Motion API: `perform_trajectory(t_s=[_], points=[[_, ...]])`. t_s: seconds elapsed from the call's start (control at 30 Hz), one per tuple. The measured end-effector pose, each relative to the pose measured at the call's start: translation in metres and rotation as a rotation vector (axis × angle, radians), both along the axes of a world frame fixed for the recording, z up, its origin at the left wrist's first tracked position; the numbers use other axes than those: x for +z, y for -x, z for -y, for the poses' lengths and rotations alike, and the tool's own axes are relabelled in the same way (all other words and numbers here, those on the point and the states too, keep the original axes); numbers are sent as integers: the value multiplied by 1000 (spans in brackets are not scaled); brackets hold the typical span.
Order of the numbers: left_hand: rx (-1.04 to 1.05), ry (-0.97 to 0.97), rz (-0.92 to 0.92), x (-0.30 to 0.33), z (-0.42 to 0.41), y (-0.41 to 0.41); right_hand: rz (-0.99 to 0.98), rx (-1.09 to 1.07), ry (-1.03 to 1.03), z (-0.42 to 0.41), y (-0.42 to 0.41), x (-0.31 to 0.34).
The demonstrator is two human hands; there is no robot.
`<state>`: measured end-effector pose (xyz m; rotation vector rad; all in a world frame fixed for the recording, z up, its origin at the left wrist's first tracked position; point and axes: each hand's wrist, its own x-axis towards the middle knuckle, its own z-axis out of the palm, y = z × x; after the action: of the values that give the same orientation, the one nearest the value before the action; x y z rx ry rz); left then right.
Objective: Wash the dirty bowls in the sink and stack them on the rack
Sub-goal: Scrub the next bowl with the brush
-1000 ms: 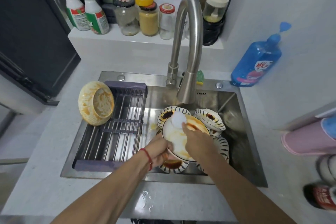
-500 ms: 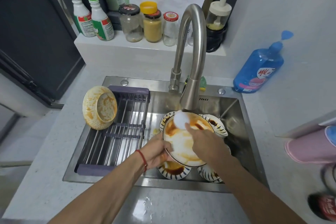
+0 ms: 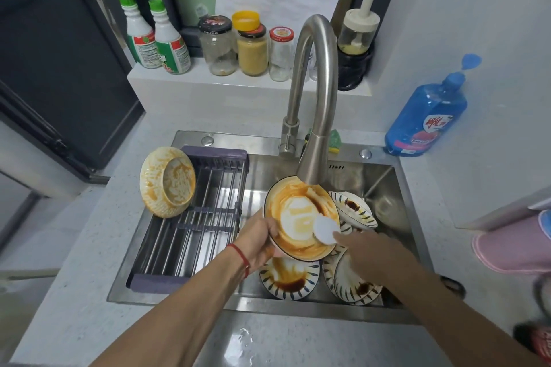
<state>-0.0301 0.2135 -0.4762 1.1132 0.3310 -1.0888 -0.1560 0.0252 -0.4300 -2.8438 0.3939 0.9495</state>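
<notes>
From the head camera, the held bowl sits right under the spout of the faucet, tilted toward the viewer, its inside smeared orange with a dark brown streak and a paler patch in the middle. The left hand grips its near-left rim, thumb curled over the edge, a red string at the wrist. The right hand pinches a round white pad and presses it on the bowl's lower right inside wall. Below the faucet, in the sink, lie more striped-rim bowls: one just behind the held bowl with a dark stain, one in front holding a brown puddle, and a leaning stack to the right of that, also stained brown. Left of the faucet, the rack spans the sink, and an orange-smeared bowl leans upside down on its far left corner, foot ring facing out. Behind the faucet, the ledge carries two spray bottles, a nearly empty jar, a jar of yellowish powder, a clear jar with a red lid and a brush-topped jar. Right of the faucet, a blue soap bottle lies on the tabletop.
</notes>
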Motion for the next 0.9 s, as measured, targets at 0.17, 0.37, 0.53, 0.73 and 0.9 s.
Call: perform_trajectory(t_s=[0.17,0.37,0.53,0.73,0.9], points=[[-45,-79,122,9,3,1,-1,40,-70,-24,2,-3],[-28,-67,127,9,4,9,183,-111,-55,-41,-2,-13],[-36,-46,132,-2,4,13,308,-193,-49,-36,-16,-9],[-65,13,90,-5,0,18,331,-257,-101,-38,-25,-7],[-104,31,87,-5,-3,20,349,-238,-170,-51,-14,-10]])
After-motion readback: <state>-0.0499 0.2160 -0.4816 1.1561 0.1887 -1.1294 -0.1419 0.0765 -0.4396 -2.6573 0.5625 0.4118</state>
